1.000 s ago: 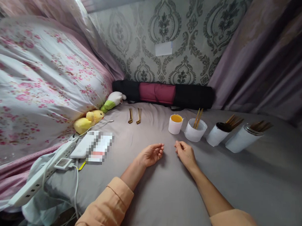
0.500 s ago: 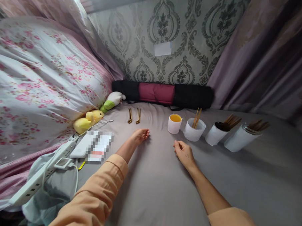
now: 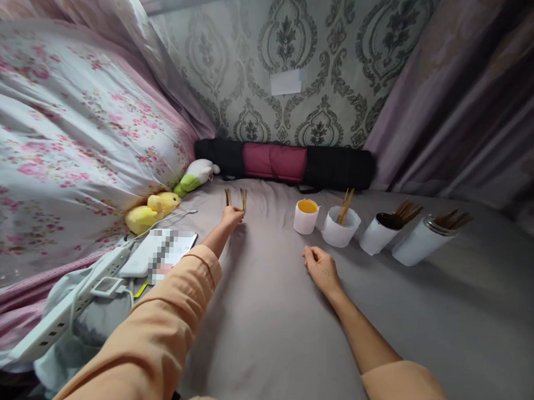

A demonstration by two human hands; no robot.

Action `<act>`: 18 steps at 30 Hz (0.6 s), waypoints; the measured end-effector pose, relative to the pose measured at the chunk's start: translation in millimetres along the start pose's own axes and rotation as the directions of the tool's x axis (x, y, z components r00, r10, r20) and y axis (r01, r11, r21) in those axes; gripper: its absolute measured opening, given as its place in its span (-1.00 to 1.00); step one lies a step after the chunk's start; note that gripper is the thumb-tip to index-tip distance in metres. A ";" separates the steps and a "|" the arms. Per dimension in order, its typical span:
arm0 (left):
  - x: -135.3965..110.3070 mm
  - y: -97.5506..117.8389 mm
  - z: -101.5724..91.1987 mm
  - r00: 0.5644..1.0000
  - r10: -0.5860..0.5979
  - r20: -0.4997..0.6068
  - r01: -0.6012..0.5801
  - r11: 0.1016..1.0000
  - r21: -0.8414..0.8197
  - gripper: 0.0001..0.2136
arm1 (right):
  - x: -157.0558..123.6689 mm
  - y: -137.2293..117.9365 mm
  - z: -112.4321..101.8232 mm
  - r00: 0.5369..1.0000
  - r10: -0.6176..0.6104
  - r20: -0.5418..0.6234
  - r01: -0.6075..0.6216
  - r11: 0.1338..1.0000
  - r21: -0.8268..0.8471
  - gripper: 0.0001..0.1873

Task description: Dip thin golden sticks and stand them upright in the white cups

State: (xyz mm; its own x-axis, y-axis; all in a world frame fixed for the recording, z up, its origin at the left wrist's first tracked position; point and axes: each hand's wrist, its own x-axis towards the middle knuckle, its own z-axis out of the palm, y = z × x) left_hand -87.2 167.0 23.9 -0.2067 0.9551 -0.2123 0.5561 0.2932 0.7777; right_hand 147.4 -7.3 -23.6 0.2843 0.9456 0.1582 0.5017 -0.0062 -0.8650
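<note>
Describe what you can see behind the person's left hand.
Beyond the left hand, the upper parts of two slim gold-brown objects show; the hand covers their lower ends.

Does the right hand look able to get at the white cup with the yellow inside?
Probably yes: the right hand appears to hold nothing and lies just in front of the white cup, with only grey sheet visible between them.

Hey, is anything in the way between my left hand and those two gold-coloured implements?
Nothing visible is. Your left hand overlaps the lower ends of the two gold-coloured implements in view; whether it touches them, I can't tell.
</note>
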 end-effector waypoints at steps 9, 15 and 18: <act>21.0 -5.7 -6.4 0.992 0.098 -0.082 -0.080 0.976 0.202 -0.84 | 0.6 1.6 1.4 1.000 0.000 0.006 0.000 1.000 -0.004 -0.55; 27.4 -4.9 -8.3 0.980 0.187 -0.067 -0.158 0.939 0.307 -0.83 | -0.5 -0.9 -0.3 1.000 0.002 0.011 -0.002 1.000 -0.007 -0.57; 29.8 -3.7 -8.1 0.975 0.214 -0.060 -0.181 0.921 0.344 -0.82 | -0.8 -2.2 -1.0 1.000 0.003 0.014 -0.003 1.000 -0.010 -0.57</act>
State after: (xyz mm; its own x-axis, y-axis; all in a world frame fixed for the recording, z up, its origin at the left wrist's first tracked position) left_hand -101.9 194.0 19.4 -0.1308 0.9914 -0.0055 0.8266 0.1121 0.5515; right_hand 146.9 -8.4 -21.3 0.2748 0.9499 0.1489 0.5092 -0.0124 -0.8606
